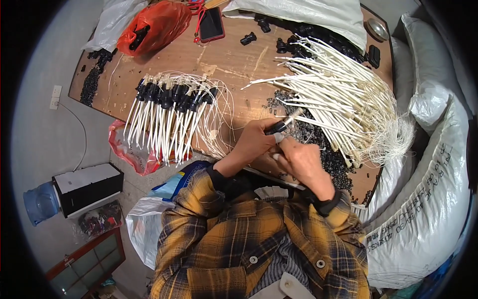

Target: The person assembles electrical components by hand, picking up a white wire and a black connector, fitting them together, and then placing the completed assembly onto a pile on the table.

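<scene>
My left hand (255, 142), near the table's front edge, is closed around a black plastic fitting (277, 128) with a pale, clear-looking end pointing up and to the right. My right hand (302, 160) is closed close beside it, its fingertips meeting the left ones; whatever it pinches is hidden. To the right lies a big loose bundle of white sleeved wires (338, 94), with thin wire ends tangled at its far right. At the left, a row of wires with black fittings (172, 97) lies side by side, white sleeves hanging over the edge.
Small black parts (334, 167) are heaped beside my right hand. A red plastic bag (154, 27), a phone (211, 24) and a white sack (308, 17) sit at the back. Full white sacks (423, 204) crowd the right side. A black box (89, 187) stands left.
</scene>
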### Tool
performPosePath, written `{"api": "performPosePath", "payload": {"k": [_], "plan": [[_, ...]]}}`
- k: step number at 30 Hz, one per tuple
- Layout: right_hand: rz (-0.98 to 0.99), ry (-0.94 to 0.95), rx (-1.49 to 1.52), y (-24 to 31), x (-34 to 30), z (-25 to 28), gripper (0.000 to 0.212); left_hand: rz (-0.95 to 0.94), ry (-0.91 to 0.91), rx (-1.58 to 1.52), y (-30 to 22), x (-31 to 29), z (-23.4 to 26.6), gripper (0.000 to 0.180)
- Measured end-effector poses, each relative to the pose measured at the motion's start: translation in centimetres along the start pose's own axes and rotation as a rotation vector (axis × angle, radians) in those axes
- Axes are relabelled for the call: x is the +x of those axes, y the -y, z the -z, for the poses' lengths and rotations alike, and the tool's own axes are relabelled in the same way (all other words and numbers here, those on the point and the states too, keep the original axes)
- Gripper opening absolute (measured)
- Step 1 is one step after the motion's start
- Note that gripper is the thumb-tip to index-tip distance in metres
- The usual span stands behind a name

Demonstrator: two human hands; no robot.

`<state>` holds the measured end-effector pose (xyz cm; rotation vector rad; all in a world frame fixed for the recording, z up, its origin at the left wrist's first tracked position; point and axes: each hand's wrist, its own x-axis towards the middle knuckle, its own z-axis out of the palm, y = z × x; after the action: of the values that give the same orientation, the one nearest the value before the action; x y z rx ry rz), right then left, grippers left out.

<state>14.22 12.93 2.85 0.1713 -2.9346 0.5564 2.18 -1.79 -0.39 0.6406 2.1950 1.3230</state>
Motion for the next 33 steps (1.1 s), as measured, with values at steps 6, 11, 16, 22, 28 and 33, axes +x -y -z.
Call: {"api": "performPosePath", "payload": {"k": [6,11,16,22,28,33], "plan": [[-0.207,-0.149,0.27,-0.9,-0.9,-1.0,0.023,0.102,0.112,-0.131,-0.5,0.3,1.4,0.025],[-0.165,-0.193,0.255,-0.3,-0.7,-0.4,0.018,0.137,0.19,-0.441,-1.8,-0.2,-0.9,0.025],[-0.227,-0.18,0.416,-1.5,-1.3,-0.9,0.012,-0.049,0.152,-0.07,-1.0,0.1,-0.6,0.032],[-0.327,-0.276,0.297,-1.3,-1.0,-0.5,0.01,-0.334,0.055,0.312,0.1,-0.3,-0.7,0.031],[-0.36,-0.278,0.271,-1.4,-1.0,-0.8,0.01,-0.363,0.059,0.338,-0.6,-0.5,-0.9,0.029],[-0.355,-0.247,0.288,-1.4,-1.0,-1.2,0.011,-0.378,0.092,0.405,-0.7,-0.7,-1.6,0.031]]}}
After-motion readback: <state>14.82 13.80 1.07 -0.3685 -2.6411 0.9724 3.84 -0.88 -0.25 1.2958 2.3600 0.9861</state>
